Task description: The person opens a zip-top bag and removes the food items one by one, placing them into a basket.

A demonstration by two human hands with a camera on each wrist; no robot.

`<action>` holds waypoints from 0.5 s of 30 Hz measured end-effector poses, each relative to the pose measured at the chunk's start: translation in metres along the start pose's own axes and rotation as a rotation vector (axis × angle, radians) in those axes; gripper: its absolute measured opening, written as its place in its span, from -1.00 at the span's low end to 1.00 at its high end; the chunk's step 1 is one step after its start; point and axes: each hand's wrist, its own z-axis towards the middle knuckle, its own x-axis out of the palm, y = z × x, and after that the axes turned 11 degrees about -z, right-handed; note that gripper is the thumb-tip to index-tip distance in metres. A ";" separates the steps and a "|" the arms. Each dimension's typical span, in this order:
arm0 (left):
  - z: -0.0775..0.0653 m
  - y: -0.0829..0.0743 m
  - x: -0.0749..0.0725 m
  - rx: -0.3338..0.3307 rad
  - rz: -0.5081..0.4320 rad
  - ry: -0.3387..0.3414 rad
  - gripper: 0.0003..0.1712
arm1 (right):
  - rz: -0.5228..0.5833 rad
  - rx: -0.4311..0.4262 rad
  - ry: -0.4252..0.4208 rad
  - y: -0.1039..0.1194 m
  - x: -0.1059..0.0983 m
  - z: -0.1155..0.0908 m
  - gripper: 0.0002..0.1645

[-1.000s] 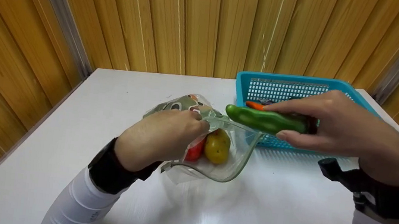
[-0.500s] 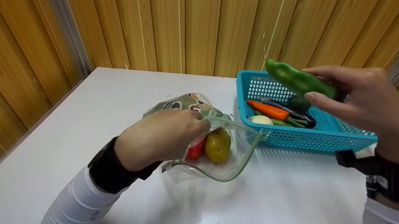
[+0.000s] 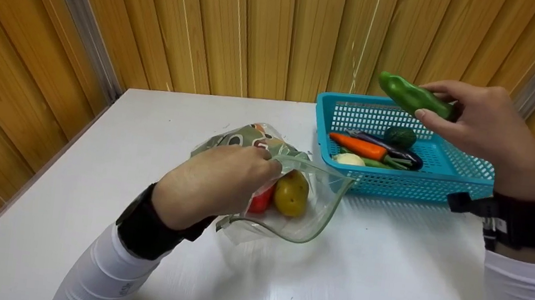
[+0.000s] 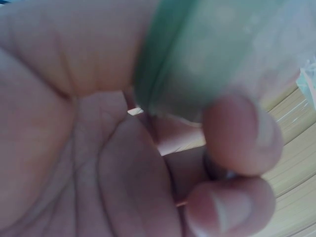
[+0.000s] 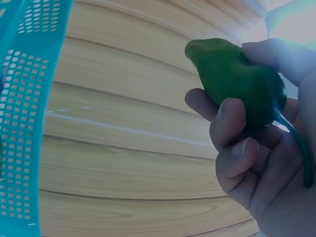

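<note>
My left hand (image 3: 224,178) pinches the rim of a clear zip bag (image 3: 311,225) with a camouflage-like print, its mouth spread toward me. The green bag edge (image 4: 163,54) runs between thumb and fingers in the left wrist view. Inside the bag lie a yellow-green round fruit (image 3: 291,195) and something red (image 3: 260,202), partly hidden by the hand. Up at the right, my right hand (image 3: 487,119) grips a green pepper (image 3: 412,93), raised above the basket. Its dark green stem (image 5: 298,145) points back along the palm in the right wrist view.
A blue plastic basket (image 3: 414,184) stands at the table's back right. It holds a carrot (image 3: 356,146), an eggplant (image 3: 410,158), a dark green bumpy vegetable (image 3: 400,136) and a pale onion-like bulb (image 3: 348,159). Wood-panelled walls (image 3: 260,33) border the white table (image 3: 159,127).
The right hand has lifted the green pepper up and to the right, from beside the bag's mouth to above the basket. The left hand and bag stay put.
</note>
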 end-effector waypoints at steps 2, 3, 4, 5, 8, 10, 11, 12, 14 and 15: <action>0.000 0.000 0.000 0.003 -0.005 0.000 -0.68 | -0.004 0.044 0.058 -0.008 0.007 0.003 -0.50; -0.001 0.001 0.001 0.004 -0.007 0.000 -0.68 | -0.004 0.066 0.089 -0.012 0.010 0.005 -0.48; -0.001 0.001 0.001 0.006 -0.008 -0.001 -0.68 | -0.008 0.085 0.119 -0.016 0.014 0.006 -0.47; -0.001 0.001 0.001 0.009 -0.009 -0.002 -0.68 | -0.017 0.102 0.148 -0.019 0.017 0.007 -0.45; -0.001 0.001 0.001 0.014 -0.008 -0.006 -0.68 | -0.035 0.141 0.226 -0.028 0.026 0.011 -0.40; -0.001 0.001 0.001 0.016 -0.007 -0.008 -0.68 | -0.037 0.157 0.272 -0.033 0.032 0.014 -0.37; -0.001 0.001 0.001 0.017 -0.007 -0.008 -0.68 | -0.034 0.171 0.299 -0.035 0.035 0.014 -0.35; 0.000 0.001 0.001 0.017 -0.007 -0.007 -0.68 | -0.029 0.183 0.327 -0.038 0.038 0.015 -0.33; 0.000 0.001 0.001 0.015 -0.010 -0.004 -0.69 | -0.023 0.198 0.370 -0.043 0.043 0.015 -0.30; 0.000 0.001 0.001 0.013 -0.013 -0.001 -0.69 | -0.026 0.200 0.385 -0.045 0.046 0.015 -0.30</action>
